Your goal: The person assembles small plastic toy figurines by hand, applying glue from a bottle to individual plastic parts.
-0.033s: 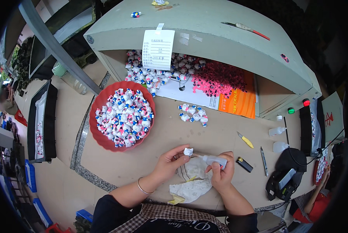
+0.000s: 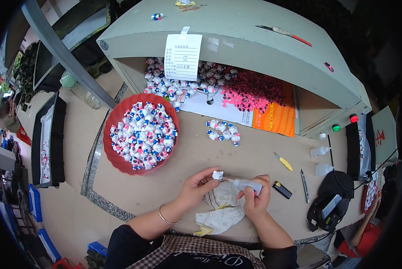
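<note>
Between the fingertips of my left hand [image 2: 195, 187] is a small white figurine head [image 2: 217, 175], held upright. My right hand [image 2: 257, 197] grips a clear squeeze bottle [image 2: 246, 185], whose thin nozzle points left at the figurine head. Beneath both hands lies a crumpled, stained white cloth [image 2: 221, 219]. Farther off, several small white, blue and pink figurines [image 2: 223, 132] rest in a loose group on the table. A red scalloped bowl [image 2: 115, 161] heaped with similar figurines stands to the left of them.
A grey shelf [image 2: 237, 22] spans the back, with more figurines and a heap of pink pieces [image 2: 255, 92] under it. To the right lie a lighter [image 2: 282, 190], a yellow-handled knife [image 2: 283, 161], a metal blade tool [image 2: 305, 186], small bottles [image 2: 320, 151] and a black bag [image 2: 331, 201].
</note>
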`<state>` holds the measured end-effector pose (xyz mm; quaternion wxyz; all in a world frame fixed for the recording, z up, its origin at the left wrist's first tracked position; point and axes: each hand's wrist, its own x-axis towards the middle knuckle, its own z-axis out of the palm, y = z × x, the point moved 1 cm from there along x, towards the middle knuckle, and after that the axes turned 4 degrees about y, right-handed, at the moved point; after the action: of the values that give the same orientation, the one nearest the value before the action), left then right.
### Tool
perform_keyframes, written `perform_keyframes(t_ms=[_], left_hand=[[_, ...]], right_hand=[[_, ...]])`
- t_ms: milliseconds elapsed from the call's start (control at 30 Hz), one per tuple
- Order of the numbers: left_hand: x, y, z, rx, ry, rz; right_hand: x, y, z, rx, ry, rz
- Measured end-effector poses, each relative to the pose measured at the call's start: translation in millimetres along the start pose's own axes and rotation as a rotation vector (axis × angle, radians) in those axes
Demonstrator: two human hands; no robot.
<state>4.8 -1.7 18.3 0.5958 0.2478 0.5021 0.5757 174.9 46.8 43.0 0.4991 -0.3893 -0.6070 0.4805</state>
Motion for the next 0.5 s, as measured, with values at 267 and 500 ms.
perform_keyframes(t_ms=[267,500], left_hand=[[1,-1,0,0.048,0.006,-0.005],[1,-2,0,0.050,-0.002,0.010]], right_hand=[[0,10,-3,-0.116,-0.083,-0.150],[1,7,0,-0.086,-0.055,-0.116]])
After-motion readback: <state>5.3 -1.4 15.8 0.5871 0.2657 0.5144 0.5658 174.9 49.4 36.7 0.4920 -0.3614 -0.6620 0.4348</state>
